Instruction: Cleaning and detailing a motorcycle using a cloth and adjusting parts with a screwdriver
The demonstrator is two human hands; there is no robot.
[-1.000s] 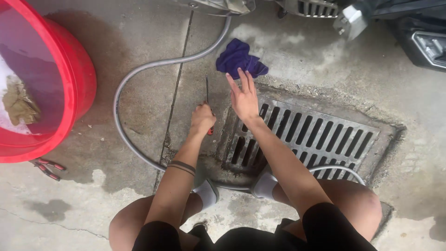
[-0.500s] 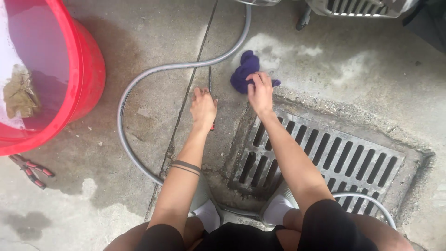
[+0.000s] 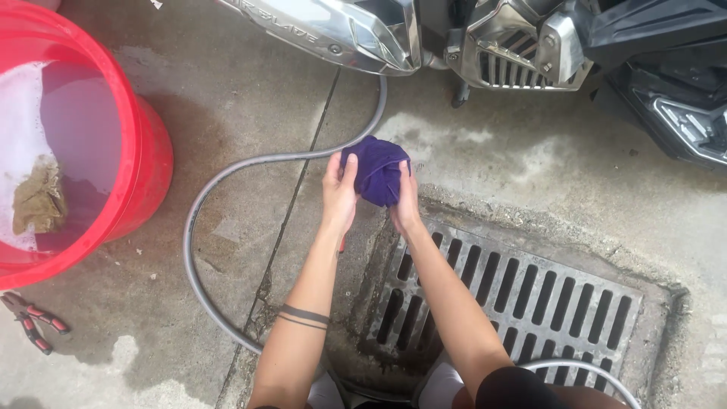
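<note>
Purple cloth [image 3: 376, 179], bunched into a ball, is held above the concrete ground [image 3: 530, 174] just past the far edge of the drain grate [image 3: 509, 301]. It is gripped from both sides: the left hand [image 3: 338, 194] is closed on its left edge with the thumb over the top, and the right hand [image 3: 404, 204] is pressed against its right and lower side, fingers wrapped behind. Part of a red tool handle [image 3: 342, 244] is seen just under the left wrist; what tool it belongs to cannot be told. One grey hose [image 3: 227, 176] is curved over the concrete around the hands, running from under the motorcycle [image 3: 530, 38] at the top towards the person's feet. One red bucket [image 3: 144, 151] is set well to the left; soapy water [image 3: 68, 121] with foam is held in it, and one brownish rag [image 3: 38, 201] is seen floating there. One pair of red-handled pliers [image 3: 30, 322] is laid on the ground near the bucket's base. One metal grate is counted, its slots dark.
</note>
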